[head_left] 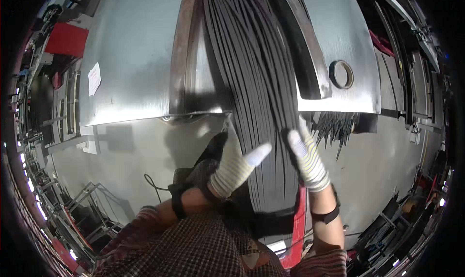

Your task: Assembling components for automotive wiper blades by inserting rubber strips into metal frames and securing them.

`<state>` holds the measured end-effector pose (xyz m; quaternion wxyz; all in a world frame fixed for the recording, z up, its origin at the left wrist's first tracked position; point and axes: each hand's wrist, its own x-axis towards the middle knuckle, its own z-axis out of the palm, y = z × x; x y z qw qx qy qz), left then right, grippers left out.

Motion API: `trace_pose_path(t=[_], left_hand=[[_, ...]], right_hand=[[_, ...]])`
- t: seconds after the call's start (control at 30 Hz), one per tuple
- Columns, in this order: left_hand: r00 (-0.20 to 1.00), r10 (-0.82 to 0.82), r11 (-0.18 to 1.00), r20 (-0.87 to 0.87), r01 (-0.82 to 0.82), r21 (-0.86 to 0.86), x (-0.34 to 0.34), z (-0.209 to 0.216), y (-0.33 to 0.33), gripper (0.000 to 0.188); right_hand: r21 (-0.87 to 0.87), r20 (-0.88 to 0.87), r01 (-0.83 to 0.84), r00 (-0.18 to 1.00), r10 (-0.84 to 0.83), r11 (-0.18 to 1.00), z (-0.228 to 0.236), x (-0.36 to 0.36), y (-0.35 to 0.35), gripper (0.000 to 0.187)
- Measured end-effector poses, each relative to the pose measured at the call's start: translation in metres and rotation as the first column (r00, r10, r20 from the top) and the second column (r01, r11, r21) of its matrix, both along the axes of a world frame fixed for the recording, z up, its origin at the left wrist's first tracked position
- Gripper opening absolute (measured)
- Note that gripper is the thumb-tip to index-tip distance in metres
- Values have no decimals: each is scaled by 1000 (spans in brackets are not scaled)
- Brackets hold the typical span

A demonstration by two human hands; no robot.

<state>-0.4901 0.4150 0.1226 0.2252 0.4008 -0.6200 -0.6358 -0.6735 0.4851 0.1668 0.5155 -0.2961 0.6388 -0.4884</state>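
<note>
Strips (256,88), long and dark, overhung a metal table (131,59), gloved left hand (233,170) and right hand (309,161) grasped their opposite sides.

Striped-gloved left grip (233,171) and right grip (311,163) flank black strips (256,93). Metal tabletop (131,69) beyond both; ring (350,77) farther right of right grip.

Strong glare whitens the metal tabletop (133,59) along its near edge. Dark shadow falls beside the black strips (261,88). Toward the dark rim, straight lines bend.
</note>
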Motion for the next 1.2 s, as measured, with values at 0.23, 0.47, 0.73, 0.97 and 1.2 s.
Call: trace_pose_path(t=[0.23, 0.47, 0.73, 0.97, 1.2], left_hand=[[994, 97, 967, -42, -84, 241, 34, -16, 55, 62], [982, 100, 964, -162, -55, 260, 10, 30, 38, 50], [959, 217, 614, -183, 12, 789, -5, 14, 34, 46], [976, 102, 856, -193, 13, 517, 14, -11, 60, 52], [967, 191, 981, -169, -180, 79, -3, -2, 31, 58]], right_hand=[[195, 137, 68, 986, -96, 978, -28, 1, 68, 70], [11, -219, 56, 974, -52, 998, 19, 31, 48, 73], [231, -151, 205, 973, -173, 951, -29, 33, 64, 74], [354, -674, -113, 657, 337, 928, -37, 25, 88, 73], [-124, -312, 136, 935, -168, 983, -2, 23, 2, 60]])
